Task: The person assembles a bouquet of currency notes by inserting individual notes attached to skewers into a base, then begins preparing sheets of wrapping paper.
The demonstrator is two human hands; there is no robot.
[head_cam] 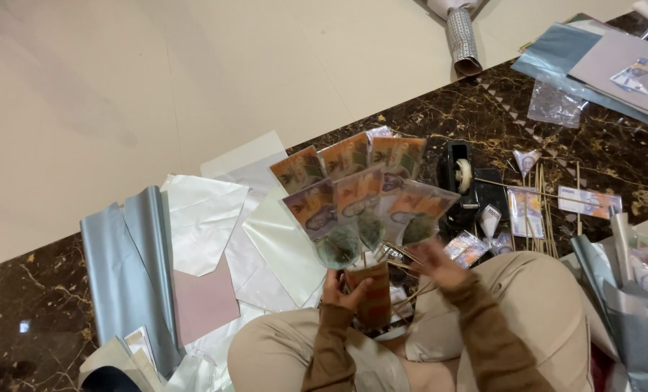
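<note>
Mid-assembly: left hand (342, 289) has its grip closed around the bundled stems of the banknote fan (360, 192), notes spread just above it. Right hand (433, 263) is blurred beside the sticks (404, 255); grip can't tell. Next move likely needs a stick seated into the bundle without loosening the hold.

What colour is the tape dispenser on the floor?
Black, with a pale tape roll; the tape dispenser shows best in the head view.

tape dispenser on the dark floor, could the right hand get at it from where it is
Probably yes. The right hand is free beside the banknote bouquet, and the black tape dispenser stands just beyond it on the marble floor. Only small wrapped notes lie low between them, and nothing blocks a forward reach.
</note>
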